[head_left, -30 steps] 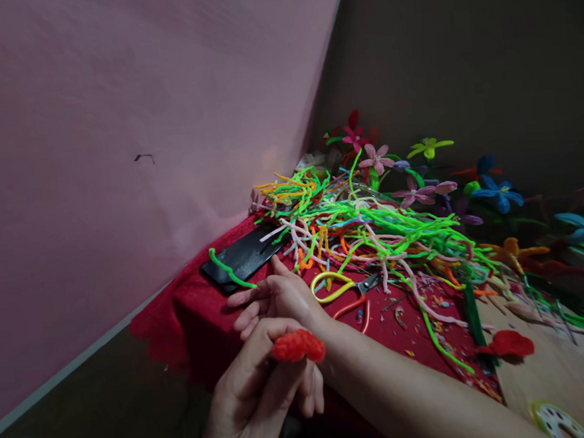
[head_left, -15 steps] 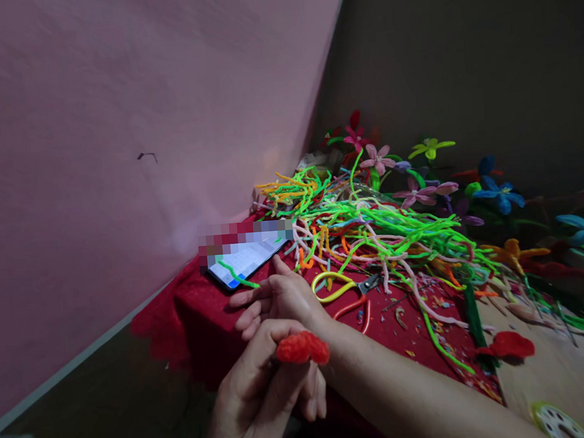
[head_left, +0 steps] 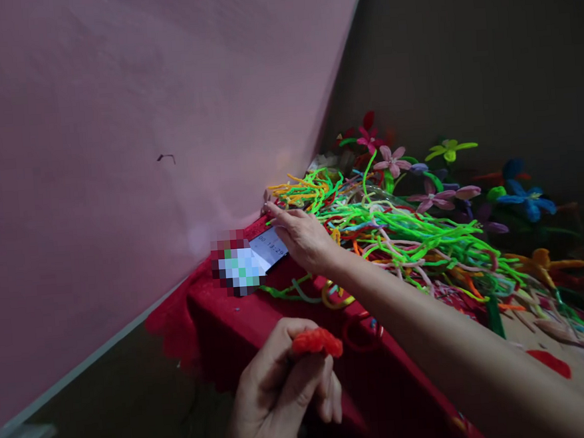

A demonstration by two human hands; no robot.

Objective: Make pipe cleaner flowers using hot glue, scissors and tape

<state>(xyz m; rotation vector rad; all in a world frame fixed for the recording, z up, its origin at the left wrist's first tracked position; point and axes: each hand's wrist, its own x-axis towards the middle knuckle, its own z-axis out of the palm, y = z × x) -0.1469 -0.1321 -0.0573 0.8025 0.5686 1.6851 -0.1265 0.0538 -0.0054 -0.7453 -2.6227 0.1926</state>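
My left hand (head_left: 284, 393) is closed in a pinch on a fuzzy red pipe cleaner piece (head_left: 317, 343), held in front of the table edge. My right hand (head_left: 306, 239) reaches across to the phone (head_left: 268, 247); its fingers are stretched out over the far end of the screen, and I cannot tell whether they touch it. Part of the phone is blurred out, while digits show on the rest. Beside the phone lie green pipe cleaner pieces (head_left: 282, 293). The scissors' yellow handle (head_left: 335, 300) shows below my right wrist; their blades are hidden under the forearm.
A tangled heap of pipe cleaners (head_left: 422, 226), mostly green, covers the table's far side. Fuzzy flowers (head_left: 393, 162) stand behind it. A pink wall (head_left: 115, 124) borders the left. The red tablecloth (head_left: 239, 326) hangs over the near edge. A red petal-like piece (head_left: 549, 362) lies at right.
My right hand has moved forward from beside the scissors to over the phone, and turned palm down. The green piece has left the phone's screen. My left hand still pinches the red piece.
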